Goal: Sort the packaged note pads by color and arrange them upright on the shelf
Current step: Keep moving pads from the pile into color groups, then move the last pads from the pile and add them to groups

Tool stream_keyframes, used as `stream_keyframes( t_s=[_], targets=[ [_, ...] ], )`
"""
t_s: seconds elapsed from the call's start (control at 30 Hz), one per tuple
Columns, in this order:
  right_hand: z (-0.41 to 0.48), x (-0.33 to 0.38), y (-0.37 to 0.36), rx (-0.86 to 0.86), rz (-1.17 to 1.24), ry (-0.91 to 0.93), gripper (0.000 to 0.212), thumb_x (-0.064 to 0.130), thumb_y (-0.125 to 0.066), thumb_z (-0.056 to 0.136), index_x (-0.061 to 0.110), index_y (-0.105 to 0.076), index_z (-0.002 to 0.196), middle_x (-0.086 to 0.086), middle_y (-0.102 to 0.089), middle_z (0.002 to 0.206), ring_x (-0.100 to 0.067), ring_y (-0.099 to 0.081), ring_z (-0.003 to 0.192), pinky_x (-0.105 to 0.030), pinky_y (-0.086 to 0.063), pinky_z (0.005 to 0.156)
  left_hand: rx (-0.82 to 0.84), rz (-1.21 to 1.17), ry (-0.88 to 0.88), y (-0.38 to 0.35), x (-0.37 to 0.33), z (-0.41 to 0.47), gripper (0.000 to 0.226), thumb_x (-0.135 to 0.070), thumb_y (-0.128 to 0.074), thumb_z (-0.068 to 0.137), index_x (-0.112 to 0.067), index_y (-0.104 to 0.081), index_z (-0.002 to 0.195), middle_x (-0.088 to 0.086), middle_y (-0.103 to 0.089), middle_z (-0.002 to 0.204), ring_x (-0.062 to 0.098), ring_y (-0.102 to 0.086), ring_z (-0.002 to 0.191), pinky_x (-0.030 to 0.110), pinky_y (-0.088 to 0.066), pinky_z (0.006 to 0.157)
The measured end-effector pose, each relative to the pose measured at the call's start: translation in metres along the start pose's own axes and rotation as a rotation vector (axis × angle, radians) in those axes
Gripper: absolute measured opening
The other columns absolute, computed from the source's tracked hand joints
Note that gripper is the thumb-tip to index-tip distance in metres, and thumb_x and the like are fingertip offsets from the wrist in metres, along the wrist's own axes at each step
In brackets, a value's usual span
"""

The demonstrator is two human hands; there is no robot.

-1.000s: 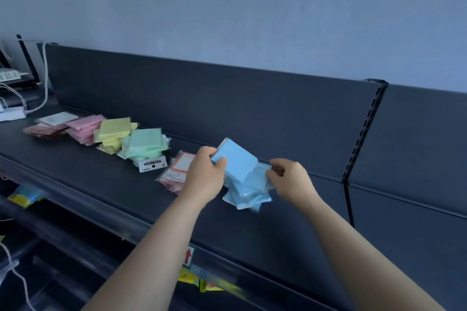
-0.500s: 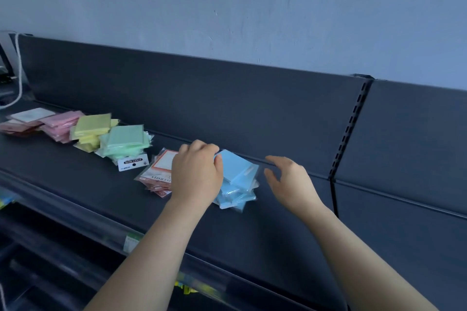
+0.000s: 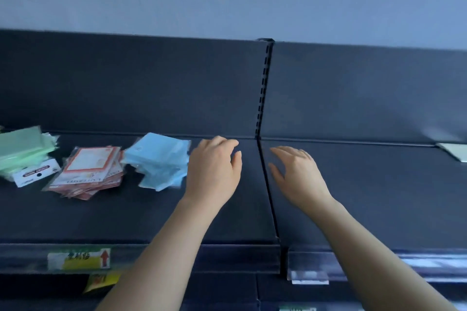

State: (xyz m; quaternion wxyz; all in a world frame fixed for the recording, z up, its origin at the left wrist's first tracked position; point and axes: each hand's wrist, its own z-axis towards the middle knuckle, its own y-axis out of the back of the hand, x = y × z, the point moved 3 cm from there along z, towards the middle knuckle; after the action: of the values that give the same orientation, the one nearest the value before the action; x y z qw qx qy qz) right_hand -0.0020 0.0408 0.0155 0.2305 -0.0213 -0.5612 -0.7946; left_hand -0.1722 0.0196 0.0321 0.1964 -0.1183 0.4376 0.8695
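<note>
Blue note pads (image 3: 159, 159) lie just left of left hand's (image 3: 214, 171) relaxed, parted fingers (image 3: 219, 142)

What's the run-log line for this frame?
left hand: open, empty, right of blue note pad pile | right hand: open, empty, above shelf | blue note pad pile: flat, not upright

Both bare forearms reach forward from the lower edge of the view, nearly parallel and a little apart. The left grip (image 3: 214, 171) is palm down, its fingers loosely curled together and its thumb set out to the side, holding nothing. The right grip (image 3: 297, 175) is also palm down and empty, its fingers spread and relaxed, slightly blurred.
</note>
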Motion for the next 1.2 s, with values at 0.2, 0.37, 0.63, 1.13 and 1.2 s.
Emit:
stream_keyframes(
  t_s=[0.2, 0.37, 0.63, 1.13, 1.2],
  targets=[
    [-0.048, -0.070, 0.028, -0.052, -0.070, -0.167, 0.035, 0.023, -0.053, 0.095, 0.011, -0.058, 0.128, -0.002, -0.060, 0.130, -0.022, -0.049, 0.125, -0.039, -0.025, 0.113, 0.149, -0.074, -0.093, -0.044, -0.065, -0.015, 0.028, -0.028, -0.050, 0.096, -0.019, -0.065, 0.119, -0.005, -0.065, 0.113, 0.024, -0.054, 0.102, 0.032, -0.041, 0.086],
    [-0.068, -0.135, 0.053, -0.078, -0.113, -0.252, 0.036, 0.025, -0.051, 0.096, 0.015, -0.056, 0.130, 0.000, -0.058, 0.130, -0.021, -0.047, 0.127, -0.038, -0.020, 0.113, 0.199, -0.105, -0.138, -0.080, -0.122, -0.011, 0.028, -0.029, -0.049, 0.097, -0.020, -0.064, 0.120, -0.007, -0.064, 0.116, 0.023, -0.053, 0.104, 0.032, -0.042, 0.088],
    [-0.086, -0.291, 0.098, -0.094, -0.186, -0.310, 0.033, 0.026, -0.056, 0.094, 0.013, -0.062, 0.124, -0.004, -0.062, 0.123, -0.026, -0.051, 0.122, -0.041, -0.030, 0.105, 0.270, -0.062, -0.129, -0.167, -0.235, 0.004, 0.029, -0.031, -0.048, 0.097, -0.019, -0.064, 0.118, -0.004, -0.064, 0.115, 0.025, -0.054, 0.100, 0.035, -0.044, 0.086],
    [-0.127, -0.569, 0.193, 0.069, -0.380, -0.776, 0.052, 0.055, -0.029, 0.093, 0.035, -0.034, 0.140, -0.005, -0.025, 0.153, -0.030, -0.015, 0.142, -0.061, -0.008, 0.112, 0.495, -0.059, -0.182, -0.321, -0.453, 0.042, 0.040, -0.041, -0.044, 0.098, -0.017, -0.055, 0.128, 0.000, -0.053, 0.132, 0.025, -0.046, 0.117, 0.035, -0.040, 0.096],
    [-0.140, -0.593, 0.199, 0.090, -0.301, -0.929, 0.056, 0.055, -0.027, 0.088, 0.043, -0.027, 0.142, -0.004, -0.018, 0.157, -0.032, -0.008, 0.144, -0.066, -0.003, 0.109, 0.576, -0.007, -0.240, -0.342, -0.474, 0.043, 0.048, -0.048, -0.040, 0.097, -0.019, -0.048, 0.136, 0.000, -0.044, 0.142, 0.025, -0.039, 0.127, 0.036, -0.034, 0.102]
  ],
)
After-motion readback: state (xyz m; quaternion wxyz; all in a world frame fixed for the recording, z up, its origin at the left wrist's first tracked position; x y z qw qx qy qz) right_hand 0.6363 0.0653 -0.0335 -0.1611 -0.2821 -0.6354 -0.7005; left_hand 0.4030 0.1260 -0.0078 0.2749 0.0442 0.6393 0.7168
